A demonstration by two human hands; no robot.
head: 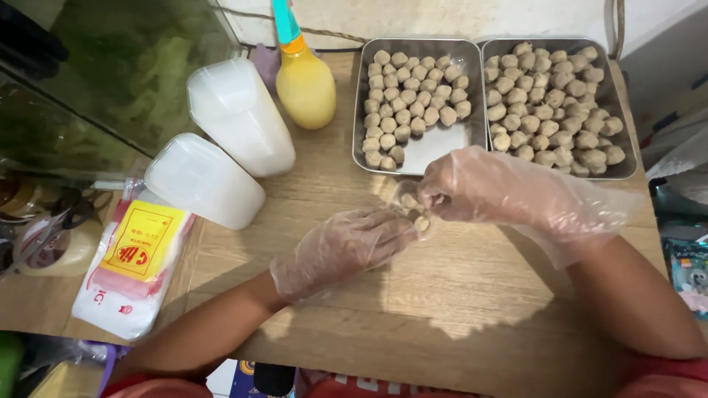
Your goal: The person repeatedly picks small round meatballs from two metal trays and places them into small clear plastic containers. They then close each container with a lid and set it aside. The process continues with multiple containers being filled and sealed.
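Observation:
Both my hands wear thin clear plastic gloves. My left hand (346,247) holds a small clear plastic bag (410,203) with a few brown meatballs inside, over the wooden table. My right hand (490,188) pinches at the bag's mouth with its fingertips, and something small may be between them. Just beyond stand two metal trays side by side: the left tray (435,147) partly filled with meatballs, the right tray (619,166) nearly full.
Two white lidded plastic tubs (221,147) lie at the left, a yellow squeeze bottle (304,85) behind them. A stack of plastic bags with a yellow label (136,258) lies at the table's left edge, with a tape roll (55,247) beside it.

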